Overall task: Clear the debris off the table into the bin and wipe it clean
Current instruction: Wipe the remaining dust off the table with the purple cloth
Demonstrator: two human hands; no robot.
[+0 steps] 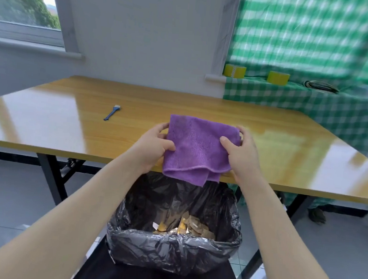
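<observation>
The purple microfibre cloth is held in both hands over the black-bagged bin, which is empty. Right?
Not empty: in the head view the black-bagged bin holds yellow-brown scraps. The left hand and right hand do hold the purple microfibre cloth over it.

Both hands, left hand and right hand, grip a purple cloth above the bin.

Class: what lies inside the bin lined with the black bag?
Brown, yellow and white scraps lie at the bottom of the bin. Its crumpled near rim hides anything against the front wall.
</observation>
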